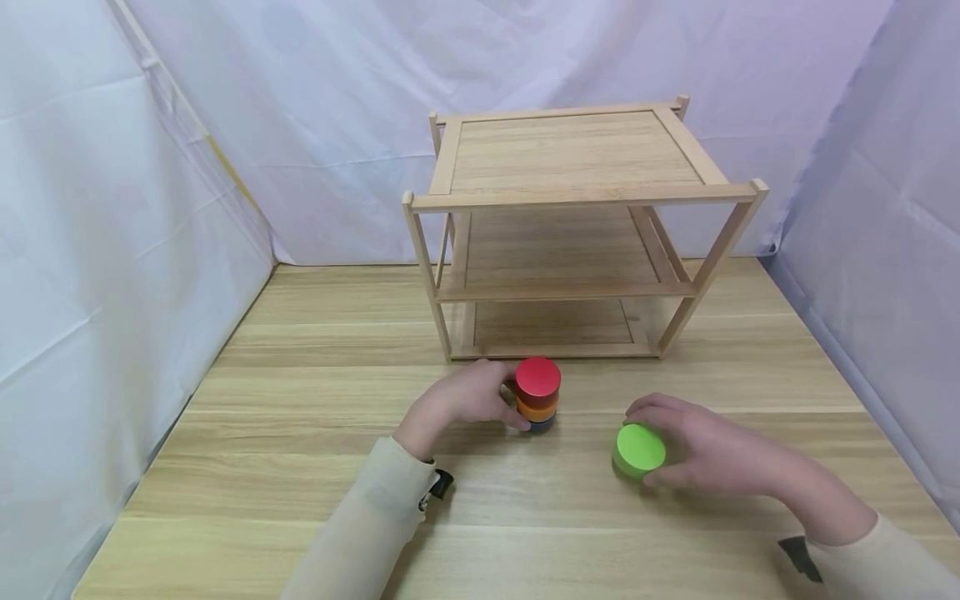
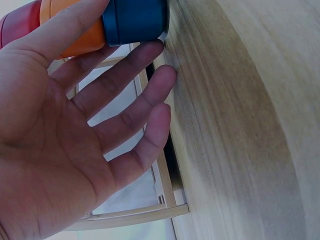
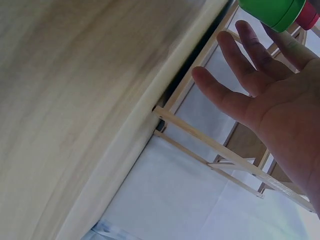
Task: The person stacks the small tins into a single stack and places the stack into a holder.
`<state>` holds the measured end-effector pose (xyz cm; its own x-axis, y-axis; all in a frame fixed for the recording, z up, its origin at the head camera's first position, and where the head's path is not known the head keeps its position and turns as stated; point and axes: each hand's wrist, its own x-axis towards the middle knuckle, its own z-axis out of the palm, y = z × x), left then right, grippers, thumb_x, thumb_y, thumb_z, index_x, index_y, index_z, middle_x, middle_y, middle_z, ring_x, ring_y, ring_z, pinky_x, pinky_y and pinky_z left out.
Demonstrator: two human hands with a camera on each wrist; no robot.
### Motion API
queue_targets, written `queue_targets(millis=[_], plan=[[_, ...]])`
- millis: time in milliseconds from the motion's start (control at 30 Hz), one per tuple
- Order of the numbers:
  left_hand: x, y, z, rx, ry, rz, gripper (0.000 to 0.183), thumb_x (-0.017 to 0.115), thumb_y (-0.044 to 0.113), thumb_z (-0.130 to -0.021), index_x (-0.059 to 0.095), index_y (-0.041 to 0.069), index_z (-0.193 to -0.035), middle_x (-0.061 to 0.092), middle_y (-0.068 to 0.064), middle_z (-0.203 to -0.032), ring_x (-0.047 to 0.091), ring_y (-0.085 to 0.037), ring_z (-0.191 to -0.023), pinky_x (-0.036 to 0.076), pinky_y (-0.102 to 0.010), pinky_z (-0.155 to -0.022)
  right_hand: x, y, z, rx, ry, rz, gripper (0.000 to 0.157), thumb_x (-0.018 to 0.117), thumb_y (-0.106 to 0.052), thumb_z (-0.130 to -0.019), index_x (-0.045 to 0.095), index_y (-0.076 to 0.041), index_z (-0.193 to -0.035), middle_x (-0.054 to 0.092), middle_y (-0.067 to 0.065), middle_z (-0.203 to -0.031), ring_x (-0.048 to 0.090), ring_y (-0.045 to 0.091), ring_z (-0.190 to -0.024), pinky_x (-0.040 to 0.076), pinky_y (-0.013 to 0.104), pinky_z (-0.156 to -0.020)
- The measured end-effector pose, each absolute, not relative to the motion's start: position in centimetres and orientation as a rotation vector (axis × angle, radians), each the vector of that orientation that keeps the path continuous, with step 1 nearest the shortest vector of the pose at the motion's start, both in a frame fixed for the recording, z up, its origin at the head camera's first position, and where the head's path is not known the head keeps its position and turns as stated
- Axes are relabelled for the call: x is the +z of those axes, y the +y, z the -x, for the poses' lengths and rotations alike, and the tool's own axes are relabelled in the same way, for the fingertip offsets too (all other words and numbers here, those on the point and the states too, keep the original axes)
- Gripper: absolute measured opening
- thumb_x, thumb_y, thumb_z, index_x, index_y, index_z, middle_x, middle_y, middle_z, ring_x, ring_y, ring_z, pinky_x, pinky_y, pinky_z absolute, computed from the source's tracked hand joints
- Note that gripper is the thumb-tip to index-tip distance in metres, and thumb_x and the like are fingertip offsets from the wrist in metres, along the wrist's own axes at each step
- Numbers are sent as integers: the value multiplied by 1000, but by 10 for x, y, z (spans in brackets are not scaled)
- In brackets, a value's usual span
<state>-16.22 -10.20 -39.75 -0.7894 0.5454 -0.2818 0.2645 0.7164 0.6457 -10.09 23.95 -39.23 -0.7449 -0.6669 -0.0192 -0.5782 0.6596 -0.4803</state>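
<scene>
Three small round tins stand in one stack: red (image 1: 537,379) on top, orange (image 1: 537,412) in the middle, dark blue (image 2: 137,20) at the bottom on the table. My left hand (image 1: 467,393) holds the stack from its left side, thumb in front and index finger behind; in the left wrist view the thumb crosses the orange tin toward the blue one. To the right, my right hand (image 1: 705,443) grips a bright green tin (image 1: 640,451) between thumb and fingers, low over the table. The right wrist view cuts the green tin off at its top edge, and the thumb is hidden there.
A three-tier wooden shelf (image 1: 577,200) stands behind the stack, its front bottom rail close to the red tin. The wooden table (image 1: 300,400) is bordered by white cloth (image 1: 337,125) at the back and both sides.
</scene>
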Motion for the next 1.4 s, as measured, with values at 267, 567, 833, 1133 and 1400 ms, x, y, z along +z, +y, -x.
queue_targets(millis=[267, 567, 833, 1133, 1400], plan=[[-396, -102, 162, 835, 2462, -621, 59, 93, 25, -83, 69, 16, -136, 75, 0, -131, 69, -20, -124, 52, -40, -111, -386, 237, 102, -715, 2702, 1026, 54, 91, -40, -82, 66, -22, -126, 67, -13, -122, 64, 9, -115, 59, 40, -99], [-396, -102, 161, 831, 2458, -621, 58, 93, 26, -84, 69, 17, -135, 75, 0, -131, 69, -20, -124, 52, -40, -111, -377, 228, 107, -791, 2733, 986, 53, 91, -33, -85, 64, -22, -129, 69, -15, -123, 66, 12, -120, 58, 50, -103], [-396, -103, 162, 825, 2457, -628, 58, 93, 25, -84, 68, 16, -136, 75, 0, -132, 69, -19, -125, 52, -39, -112, -363, 221, 114, -832, 2732, 962, 52, 87, -37, -90, 63, -23, -134, 68, -11, -128, 64, 17, -126, 56, 52, -105], [-397, -103, 162, 833, 2455, -634, 58, 93, 25, -84, 68, 17, -136, 75, 0, -132, 69, -19, -125, 52, -40, -113, -343, 209, 120, -819, 2735, 987, 55, 86, -30, -91, 60, -16, -137, 66, -5, -130, 63, 17, -124, 58, 48, -102], [-397, -103, 162, 824, 2463, -640, 56, 93, 26, -84, 70, 16, -134, 75, 0, -130, 69, -19, -124, 52, -39, -112, -328, 199, 124, -840, 2726, 1042, 52, 84, -24, -93, 60, -17, -138, 64, -8, -125, 62, 10, -115, 58, 38, -98]])
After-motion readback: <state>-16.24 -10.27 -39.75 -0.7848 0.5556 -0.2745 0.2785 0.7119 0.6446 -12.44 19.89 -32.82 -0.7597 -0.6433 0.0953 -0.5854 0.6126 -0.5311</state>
